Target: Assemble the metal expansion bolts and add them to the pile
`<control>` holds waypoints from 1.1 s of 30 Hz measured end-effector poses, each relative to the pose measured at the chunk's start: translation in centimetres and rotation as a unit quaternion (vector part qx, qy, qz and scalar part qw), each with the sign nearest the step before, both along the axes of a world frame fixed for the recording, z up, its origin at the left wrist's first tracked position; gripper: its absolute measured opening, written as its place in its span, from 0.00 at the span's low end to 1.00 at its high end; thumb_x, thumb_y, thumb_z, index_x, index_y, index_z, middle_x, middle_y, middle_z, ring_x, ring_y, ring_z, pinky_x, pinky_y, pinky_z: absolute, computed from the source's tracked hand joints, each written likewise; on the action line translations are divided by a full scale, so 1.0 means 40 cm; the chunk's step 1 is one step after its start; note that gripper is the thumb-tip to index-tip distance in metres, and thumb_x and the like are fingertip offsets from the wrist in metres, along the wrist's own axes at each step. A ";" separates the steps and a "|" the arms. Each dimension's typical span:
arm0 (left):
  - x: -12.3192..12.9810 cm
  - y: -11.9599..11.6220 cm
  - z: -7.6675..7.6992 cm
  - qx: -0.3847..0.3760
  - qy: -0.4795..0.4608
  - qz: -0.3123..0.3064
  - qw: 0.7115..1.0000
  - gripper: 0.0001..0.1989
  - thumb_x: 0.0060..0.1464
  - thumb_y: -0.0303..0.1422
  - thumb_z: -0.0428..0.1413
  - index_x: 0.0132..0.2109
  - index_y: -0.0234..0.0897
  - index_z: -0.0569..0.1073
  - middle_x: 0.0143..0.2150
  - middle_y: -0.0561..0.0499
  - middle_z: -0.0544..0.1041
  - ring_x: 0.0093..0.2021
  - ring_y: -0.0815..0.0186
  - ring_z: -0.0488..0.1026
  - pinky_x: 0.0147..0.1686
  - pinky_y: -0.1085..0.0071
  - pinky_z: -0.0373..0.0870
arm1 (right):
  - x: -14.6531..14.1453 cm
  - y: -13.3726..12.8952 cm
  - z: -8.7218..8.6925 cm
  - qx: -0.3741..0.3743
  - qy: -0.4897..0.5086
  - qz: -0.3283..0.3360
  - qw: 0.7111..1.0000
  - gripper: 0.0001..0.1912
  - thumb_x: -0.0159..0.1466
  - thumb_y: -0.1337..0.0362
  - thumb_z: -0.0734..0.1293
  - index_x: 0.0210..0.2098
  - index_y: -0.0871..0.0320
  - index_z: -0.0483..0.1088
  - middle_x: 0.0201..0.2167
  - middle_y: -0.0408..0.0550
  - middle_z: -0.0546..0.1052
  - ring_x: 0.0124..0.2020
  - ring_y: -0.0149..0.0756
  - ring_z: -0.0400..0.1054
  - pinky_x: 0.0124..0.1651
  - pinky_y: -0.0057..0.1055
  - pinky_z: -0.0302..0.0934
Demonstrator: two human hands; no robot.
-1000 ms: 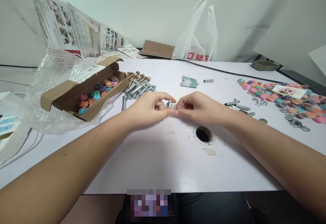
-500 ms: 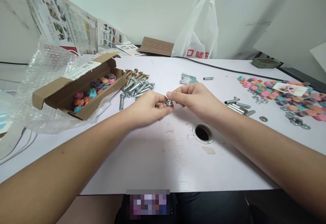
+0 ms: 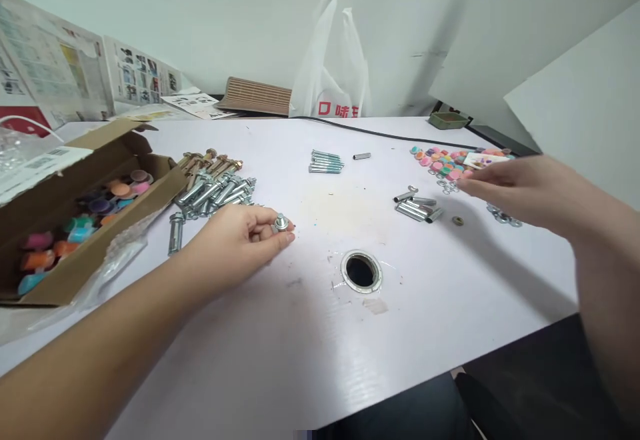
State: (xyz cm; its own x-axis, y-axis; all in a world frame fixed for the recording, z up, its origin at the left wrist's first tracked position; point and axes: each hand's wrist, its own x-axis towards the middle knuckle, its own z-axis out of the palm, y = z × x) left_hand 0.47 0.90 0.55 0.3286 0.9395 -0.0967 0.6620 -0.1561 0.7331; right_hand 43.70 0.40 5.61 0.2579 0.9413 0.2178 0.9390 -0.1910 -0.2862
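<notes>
Near the middle of the table, my left hand [image 3: 237,243] is closed, pinching a silver bolt [image 3: 281,223] between thumb and fingers. Only the bolt's end, with a round collar, shows; the rest is hidden in the hand. Over on the right, my right hand [image 3: 525,193] hovers with its fingers stretched out and nothing visible in them. Below and around that hand lie silver nuts and washers [image 3: 503,216], partly covered by it. Smaller flat washers [image 3: 447,187] lie just left of its fingertips.
Silver anchor bolts [image 3: 215,193] and brass-coloured ones [image 3: 215,162] lie beside a cardboard box [image 3: 155,190]. Metal sleeves [image 3: 415,210], screws [image 3: 326,161] and colourful caps [image 3: 440,160] are spread rightward. A round hole [image 3: 361,271] pierces the table.
My right hand has left the bolt and moved right, toward the nuts and washers. My left hand still holds the bolt. The view has turned to the right.
</notes>
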 end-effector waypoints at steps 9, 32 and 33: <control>0.001 -0.001 -0.009 -0.003 0.041 0.021 0.999 0.21 0.56 0.48 0.62 0.25 0.40 0.67 0.20 0.55 0.65 0.21 0.69 0.59 0.22 0.70 0.55 | 0.182 -0.097 -0.094 -0.058 -0.008 -0.154 0.986 0.18 0.60 0.45 0.78 0.33 0.55 0.83 0.27 0.56 0.78 0.21 0.42 0.68 0.23 0.37 0.57; 0.006 -0.007 0.013 -0.064 -0.011 -0.006 0.998 0.24 0.59 0.47 0.62 0.25 0.38 0.63 0.20 0.59 0.64 0.22 0.73 0.57 0.25 0.71 0.53 | -0.491 0.015 -0.037 0.105 0.075 0.532 0.837 0.11 0.75 0.63 0.64 0.47 0.58 0.79 0.43 0.47 0.82 0.44 0.34 0.75 0.46 0.33 0.67; 0.004 -0.006 0.010 -0.060 -0.015 -0.010 0.998 0.23 0.59 0.46 0.62 0.24 0.38 0.63 0.21 0.59 0.63 0.23 0.73 0.57 0.25 0.71 0.52 | -0.505 0.025 -0.050 0.115 0.070 0.547 0.826 0.11 0.75 0.65 0.63 0.47 0.59 0.79 0.43 0.48 0.82 0.45 0.35 0.75 0.48 0.34 0.67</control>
State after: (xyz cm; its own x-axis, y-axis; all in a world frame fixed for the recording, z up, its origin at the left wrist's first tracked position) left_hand 0.64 0.67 0.97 0.3513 0.9152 -0.1977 0.6365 -0.0785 0.7673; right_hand 23.48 1.40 3.60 -0.6825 0.5649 0.4638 0.4679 0.8252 -0.3165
